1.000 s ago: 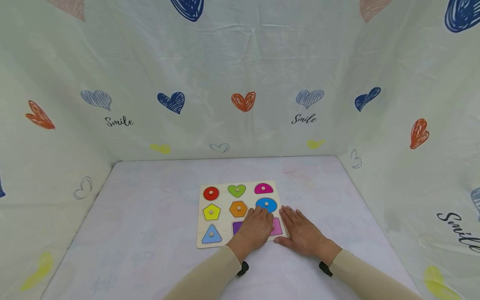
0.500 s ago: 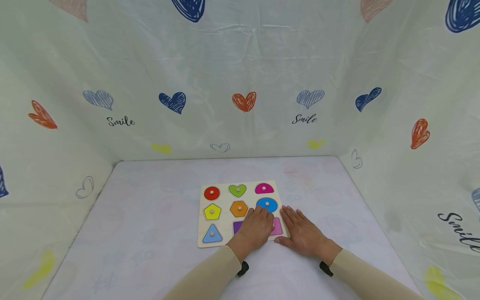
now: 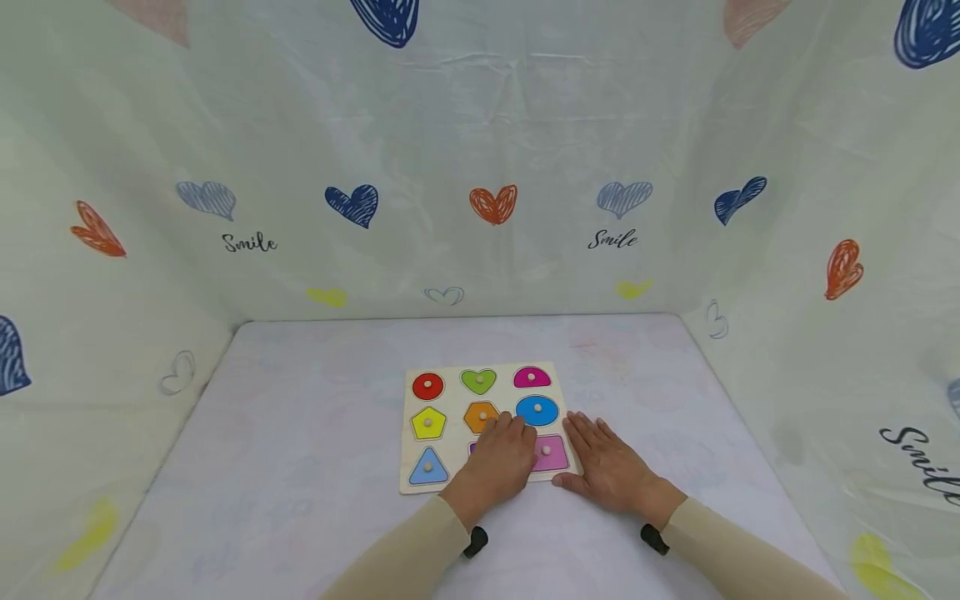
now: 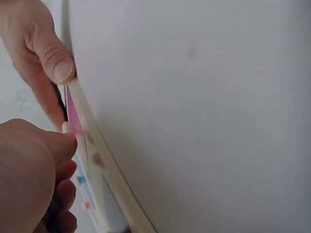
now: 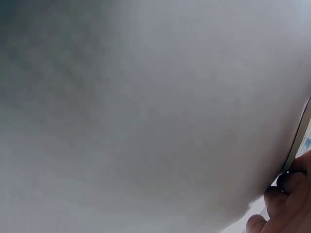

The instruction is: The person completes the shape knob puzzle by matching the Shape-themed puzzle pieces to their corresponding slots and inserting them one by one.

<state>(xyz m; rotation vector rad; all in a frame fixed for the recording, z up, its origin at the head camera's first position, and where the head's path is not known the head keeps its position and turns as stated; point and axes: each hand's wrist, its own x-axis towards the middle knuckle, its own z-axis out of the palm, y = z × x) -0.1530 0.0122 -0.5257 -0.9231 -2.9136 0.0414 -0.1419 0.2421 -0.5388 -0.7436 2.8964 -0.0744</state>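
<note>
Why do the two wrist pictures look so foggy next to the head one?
Head view: evenly lit and sharp, shape puzzle board crisp, walls bowed by a wide lens. Left wrist view: too close, left hand and board edge soft. Right wrist view: nearly all grey blur, only right hand fingertips showing.

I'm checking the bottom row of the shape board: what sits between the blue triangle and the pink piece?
In the head view, the left hand lies there on the puzzle board, covering a purple piece between the blue triangle and pink piece.
</note>
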